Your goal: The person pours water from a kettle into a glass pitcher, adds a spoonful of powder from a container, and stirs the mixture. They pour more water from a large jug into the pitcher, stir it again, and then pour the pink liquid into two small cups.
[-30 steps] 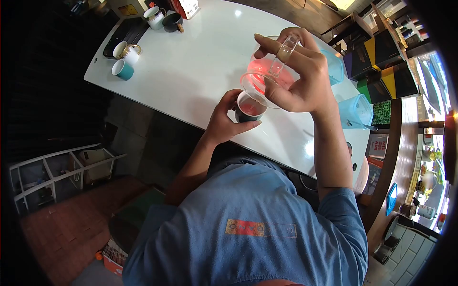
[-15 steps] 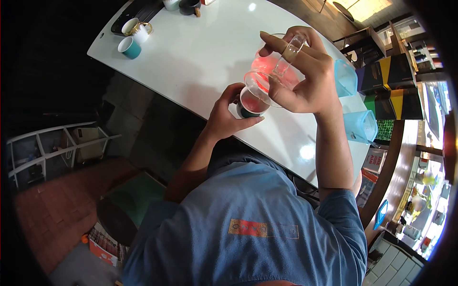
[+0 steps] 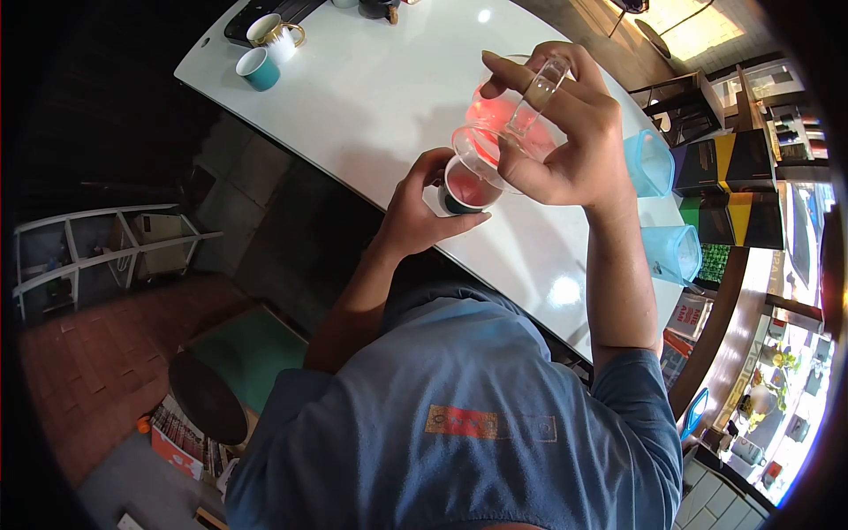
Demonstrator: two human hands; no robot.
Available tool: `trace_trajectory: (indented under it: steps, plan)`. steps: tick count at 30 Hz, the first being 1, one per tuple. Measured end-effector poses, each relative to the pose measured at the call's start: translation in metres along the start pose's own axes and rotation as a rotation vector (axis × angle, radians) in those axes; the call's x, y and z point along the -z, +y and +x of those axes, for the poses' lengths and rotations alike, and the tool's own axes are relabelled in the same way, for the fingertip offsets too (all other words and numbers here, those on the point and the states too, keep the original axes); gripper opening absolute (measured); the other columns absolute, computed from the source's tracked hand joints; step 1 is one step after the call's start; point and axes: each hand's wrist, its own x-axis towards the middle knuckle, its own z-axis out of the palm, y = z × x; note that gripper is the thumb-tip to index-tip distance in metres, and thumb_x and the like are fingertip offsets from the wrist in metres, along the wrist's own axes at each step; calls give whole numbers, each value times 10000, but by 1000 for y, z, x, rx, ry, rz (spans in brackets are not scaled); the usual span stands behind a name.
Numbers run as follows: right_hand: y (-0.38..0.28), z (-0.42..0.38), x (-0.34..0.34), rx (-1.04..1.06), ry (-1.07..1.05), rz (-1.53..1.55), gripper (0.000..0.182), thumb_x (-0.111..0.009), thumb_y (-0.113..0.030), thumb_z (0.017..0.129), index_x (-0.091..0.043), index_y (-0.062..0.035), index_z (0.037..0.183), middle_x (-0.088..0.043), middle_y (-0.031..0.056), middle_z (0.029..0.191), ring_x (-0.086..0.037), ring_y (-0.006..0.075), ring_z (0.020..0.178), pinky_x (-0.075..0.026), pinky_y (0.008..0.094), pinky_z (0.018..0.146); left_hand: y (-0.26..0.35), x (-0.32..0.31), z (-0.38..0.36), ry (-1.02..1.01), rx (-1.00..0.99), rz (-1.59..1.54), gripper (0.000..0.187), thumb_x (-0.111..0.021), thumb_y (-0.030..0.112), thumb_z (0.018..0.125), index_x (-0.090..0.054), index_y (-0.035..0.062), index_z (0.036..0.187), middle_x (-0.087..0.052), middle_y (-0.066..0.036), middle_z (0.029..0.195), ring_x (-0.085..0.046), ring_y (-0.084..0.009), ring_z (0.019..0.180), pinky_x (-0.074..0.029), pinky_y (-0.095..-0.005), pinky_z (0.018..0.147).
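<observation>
Near the table's front edge, my left hand (image 3: 422, 205) is wrapped round a dark green cup (image 3: 466, 187) with a white rim and pink-red liquid inside. My right hand (image 3: 565, 124) holds the clear handle of a glass pitcher (image 3: 508, 128), its fingers closed round it. The pitcher is tilted over the cup, its round opening at the cup's rim, with red liquid inside it. Whether liquid is flowing between them is too unclear to tell.
A teal cup (image 3: 258, 69) and a white cup with a gold handle (image 3: 265, 31) stand at the back left of the white table (image 3: 353, 97). Two light blue containers (image 3: 649, 163) are at the right edge. Dark boxes (image 3: 724, 159) lie beyond them.
The view has shifted slightly, so the table and the things on it sit a little differently in the frame. Both hands keep their hold, and the liquid in the cup looks slightly changed.
</observation>
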Motion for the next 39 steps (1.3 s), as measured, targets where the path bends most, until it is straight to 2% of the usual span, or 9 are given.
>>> trace_trajectory:
  steps: [15,39]
  plan:
    - [-5,14,-4,-10,16,-29,577,-584,-152,515,-668,40,1053,-686,64,809,-521,255,819,-470,350,819,9,19,7,-31,-32,41,763,-859,174,611,-452,37,1241,-595,-85,1061,-576,-169,974,-465,-318,859]
    - [-12,35,-9,-82,65,-125,562,-611,-138,524,-667,39,1054,-673,85,791,-530,263,791,-463,357,806,20,55,37,-241,-16,85,755,-863,148,607,-452,59,1235,-593,-74,1054,-577,-161,969,-468,-309,855]
